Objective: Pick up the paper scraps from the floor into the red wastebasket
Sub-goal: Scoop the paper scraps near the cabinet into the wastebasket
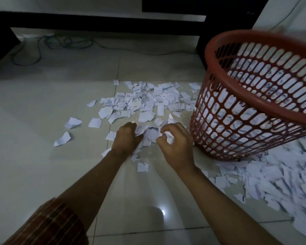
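Scraps (145, 101) of white paper lie spread over the pale tiled floor (42, 106), thickest in a patch beyond the hands and reaching to the foot of the red basket (254, 110). A second, denser drift (281, 177) covers the floor at lower right, touching the basket's base and running to the frame's edge. A few loose pieces (72, 122) sit apart to the left of the main patch.

The left hand (126, 138) is down on the floor at the near edge of the patch, its fingers curled round a bunch of scraps that shows white against them. The right hand (177, 147) is just beside it, nearer the basket, its fingers (164, 131) curled in and pinching a crumpled wad (169, 137) of paper. Between the two hands more scraps are heaped. Both forearms are bare; a striped brown sleeve (49, 225) shows at the lower left.

The basket is an open-lattice plastic one, standing right of the hands and tilted in this view, with its mouth toward the camera. Through the slots white paper can be seen inside, filling much of it.

Beyond the scraps, dark cables (67, 42) lie coiled on the floor against the wall, beneath dark furniture (95, 22). A small bright glare (162, 212) marks the tiles between the forearms.
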